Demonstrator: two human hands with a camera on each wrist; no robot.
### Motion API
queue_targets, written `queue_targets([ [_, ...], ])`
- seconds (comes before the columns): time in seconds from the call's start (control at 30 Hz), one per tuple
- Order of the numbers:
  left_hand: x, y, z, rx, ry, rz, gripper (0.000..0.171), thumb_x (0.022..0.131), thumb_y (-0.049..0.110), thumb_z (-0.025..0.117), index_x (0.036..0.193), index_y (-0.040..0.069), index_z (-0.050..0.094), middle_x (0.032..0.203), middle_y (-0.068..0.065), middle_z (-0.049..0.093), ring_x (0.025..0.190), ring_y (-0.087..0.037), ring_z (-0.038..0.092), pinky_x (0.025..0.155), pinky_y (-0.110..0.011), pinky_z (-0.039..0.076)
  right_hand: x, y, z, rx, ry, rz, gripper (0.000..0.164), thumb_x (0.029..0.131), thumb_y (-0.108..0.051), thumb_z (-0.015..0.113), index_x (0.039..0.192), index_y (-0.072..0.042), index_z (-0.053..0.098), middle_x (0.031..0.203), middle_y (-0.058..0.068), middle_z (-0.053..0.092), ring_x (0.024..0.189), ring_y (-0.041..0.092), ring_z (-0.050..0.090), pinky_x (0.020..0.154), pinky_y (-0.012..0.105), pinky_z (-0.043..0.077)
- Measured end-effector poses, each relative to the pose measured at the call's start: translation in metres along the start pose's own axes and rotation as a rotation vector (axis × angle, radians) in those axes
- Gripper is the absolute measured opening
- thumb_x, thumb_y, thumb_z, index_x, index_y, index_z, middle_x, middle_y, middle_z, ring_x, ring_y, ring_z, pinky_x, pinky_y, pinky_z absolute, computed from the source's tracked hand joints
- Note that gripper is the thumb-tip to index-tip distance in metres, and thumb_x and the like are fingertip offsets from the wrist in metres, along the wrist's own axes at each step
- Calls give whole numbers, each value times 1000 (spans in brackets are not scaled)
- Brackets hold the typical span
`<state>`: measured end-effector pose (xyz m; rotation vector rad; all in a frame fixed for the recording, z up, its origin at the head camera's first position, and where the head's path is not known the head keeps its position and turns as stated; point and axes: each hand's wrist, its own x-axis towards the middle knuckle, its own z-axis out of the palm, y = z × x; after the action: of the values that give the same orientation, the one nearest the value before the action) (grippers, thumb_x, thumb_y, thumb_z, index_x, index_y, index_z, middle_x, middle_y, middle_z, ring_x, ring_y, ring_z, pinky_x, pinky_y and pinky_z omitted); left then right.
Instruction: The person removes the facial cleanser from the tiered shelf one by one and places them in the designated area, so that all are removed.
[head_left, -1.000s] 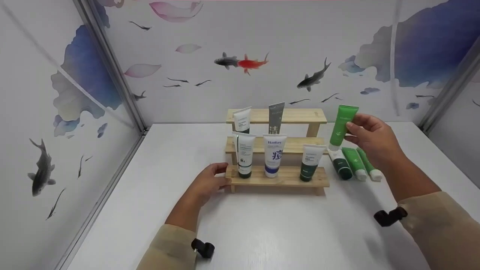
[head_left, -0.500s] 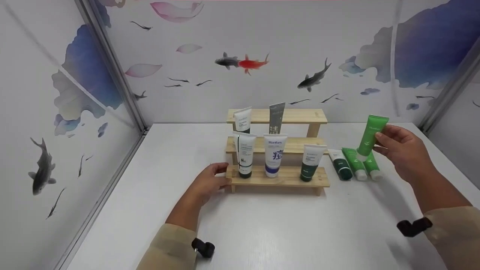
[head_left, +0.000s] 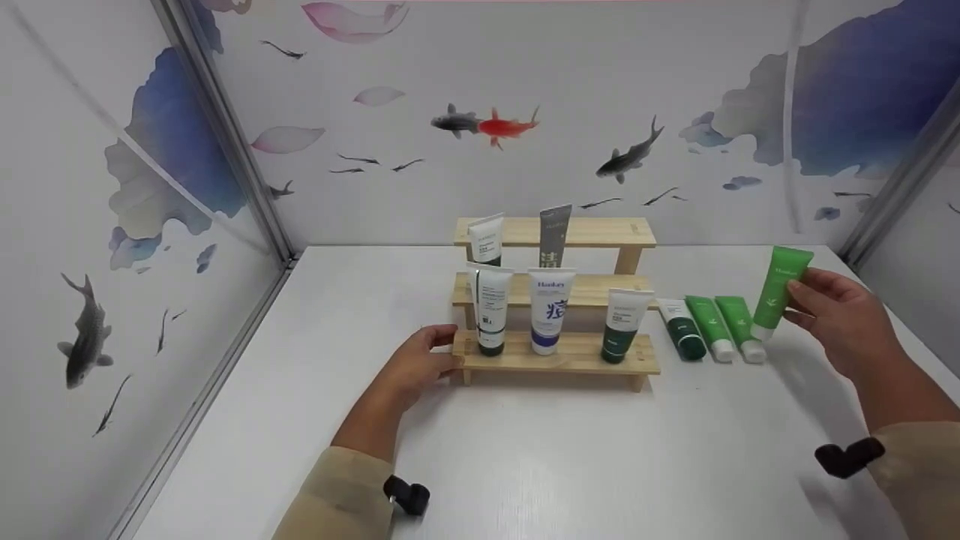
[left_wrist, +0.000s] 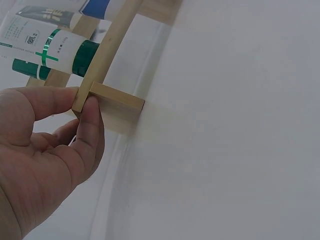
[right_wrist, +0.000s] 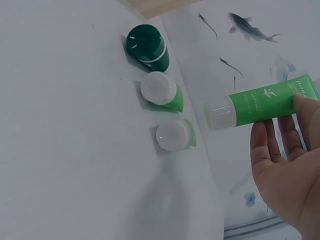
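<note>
My right hand [head_left: 847,322] pinches a green squeeze tube [head_left: 782,289] between thumb and fingers, above the table's right side. The tube tilts with its white cap down; in the right wrist view its cap [right_wrist: 221,114] points left, apart from the tubes lying there. With thumb above and fingers beneath, my left hand [left_wrist: 55,145] grips the left end of the lowest board of a wooden three-step rack [head_left: 555,363]. On that board stand a white tube with a green cap [head_left: 491,311], a white-and-blue tube [head_left: 551,307] and a white-and-dark-green tube [head_left: 625,324].
Right of the rack lie a white-and-dark-green tube [head_left: 683,330] and two green tubes [head_left: 709,324] in a row, caps toward me. Farther back on the rack stand a white tube [head_left: 486,238] and a grey tube [head_left: 553,234]. Printed walls [head_left: 375,202] enclose the white table [head_left: 525,457].
My right hand has carried the green tube rightward and lower, from beside the rack, past the lying tubes to their right. The left hand stays on the rack.
</note>
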<state>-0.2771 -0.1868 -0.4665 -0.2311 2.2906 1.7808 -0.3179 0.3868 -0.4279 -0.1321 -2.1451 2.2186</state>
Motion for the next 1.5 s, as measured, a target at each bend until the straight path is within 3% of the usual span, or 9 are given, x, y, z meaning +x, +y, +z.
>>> queue_targets([
  [0.43, 0, -1, -3, -32, -12, -1, 64, 97, 5, 70, 157, 9, 49, 160, -12, 52, 138, -26, 61, 112, -39, 56, 18, 22, -25, -155, 106, 203, 39, 96, -44, 77, 130, -33, 59, 112, -18, 59, 95, -4, 64, 80, 17, 63],
  [0.63, 1, 1, -3, -37, -9, -1, 64, 97, 3, 69, 157, 9, 49, 160, -12, 52, 138, -26, 61, 111, -39, 57, 31, 26, -21, -319, 162, 262, 75, 102, -52, 66, 166, -22, 39, 114, -20, 53, 99, -5, 58, 84, 16, 61],
  [0.87, 1, 1, -2, -17, -6, 2, 64, 96, 5, 70, 157, 10, 50, 160, -11, 53, 135, -25, 63, 110, -39, 57, 46, 32, -21, -353, 204, 315, 71, 104, -51, 64, 165, -22, 42, 113, -19, 53, 99, -4, 57, 86, 16, 61],
  [1.0, 0, 2, -1, -7, -4, -2, 63, 96, 5, 70, 156, 10, 51, 159, -11, 53, 133, -25, 64, 110, -39, 57, 50, 37, -22, -410, 217, 353, 78, 105, -53, 61, 168, -15, 35, 117, -17, 52, 101, -2, 55, 84, 16, 60],
  [1.2, 1, 1, 0, -10, -1, -17, 63, 96, 5, 70, 156, 11, 51, 158, -10, 54, 131, -24, 64, 109, -39, 58, 52, 42, -20, -495, 227, 400, 77, 104, -56, 60, 166, -15, 39, 126, -9, 54, 102, 1, 55, 81, 19, 58],
  [1.37, 2, 0, 0, -12, 5, -25, 62, 97, 6, 70, 156, 11, 52, 158, -9, 54, 131, -23, 64, 110, -39, 57, 51, 42, -17, -566, 214, 391, 78, 104, -55, 60, 165, -10, 40, 151, 8, 51, 104, 2, 53, 77, 17, 57],
  [1.5, 2, 0, 0, -15, 7, -32, 62, 97, 5, 69, 156, 12, 51, 158, -9, 54, 131, -23, 64, 110, -39, 58, 48, 41, -12, -639, 191, 379, 76, 105, -53, 56, 163, -6, 41, 167, 20, 40, 118, 13, 56, 73, 15, 55],
])
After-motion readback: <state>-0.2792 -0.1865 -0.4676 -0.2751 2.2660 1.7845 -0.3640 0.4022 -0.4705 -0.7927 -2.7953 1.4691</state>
